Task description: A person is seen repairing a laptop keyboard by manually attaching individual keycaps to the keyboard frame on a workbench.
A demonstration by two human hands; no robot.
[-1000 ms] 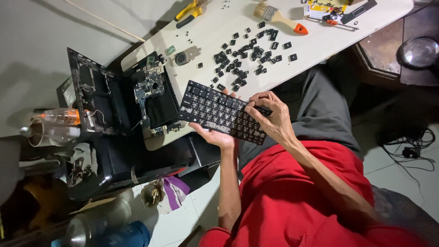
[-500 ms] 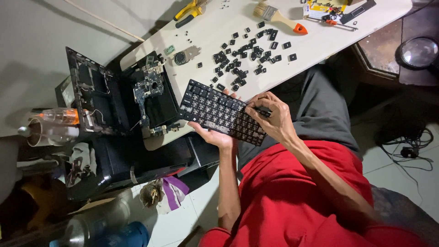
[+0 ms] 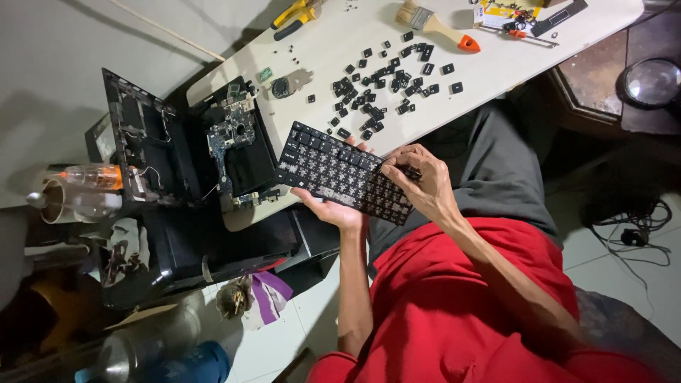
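underneath, left hand [image 3: 339,210] cradles flat black keyboard [image 3: 342,172], right hand [image 3: 420,183] atop.

left hand [image 3: 339,210] mostly hidden under keyboard [image 3: 344,172]

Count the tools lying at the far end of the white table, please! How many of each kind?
Paintbrush: 1
Yellow-handled pliers: 1
Orange-handled tool, kind unclear: 1
Total: 3
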